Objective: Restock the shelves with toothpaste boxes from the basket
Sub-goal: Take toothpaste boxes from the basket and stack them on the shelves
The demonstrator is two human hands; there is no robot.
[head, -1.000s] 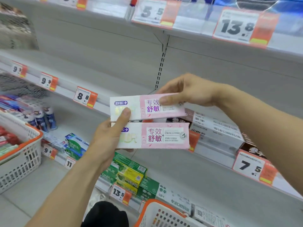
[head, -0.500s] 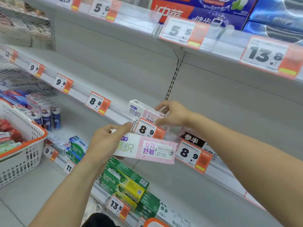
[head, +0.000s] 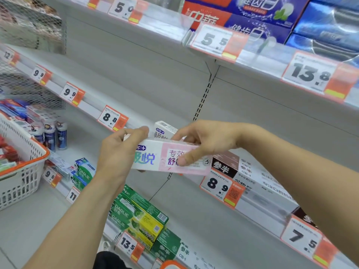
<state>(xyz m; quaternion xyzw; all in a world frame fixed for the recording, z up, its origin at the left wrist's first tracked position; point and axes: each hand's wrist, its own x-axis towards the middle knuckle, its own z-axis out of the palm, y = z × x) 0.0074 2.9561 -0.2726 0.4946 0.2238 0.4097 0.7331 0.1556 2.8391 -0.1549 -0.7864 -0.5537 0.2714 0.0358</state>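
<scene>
In front of a wide grey shelf (head: 147, 105), a white basket (head: 23, 171) sits at far left. Both forearms reach forward at mid-frame. The left hand (head: 118, 154) grips one end of a pink-and-white toothpaste box (head: 155, 158); the right hand (head: 206, 142) pinches the other, thumb across its face. Its long axis runs left-right, just before a second box (head: 165, 130) already on the shelf.

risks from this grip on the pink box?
1. Both hands, left hand and right hand, hold the pink box by fingertips only, so it could slip.
2. The placed box sits just behind; pushing in may knock it askew.
3. The 8.9 tag below could get bumped.
</scene>
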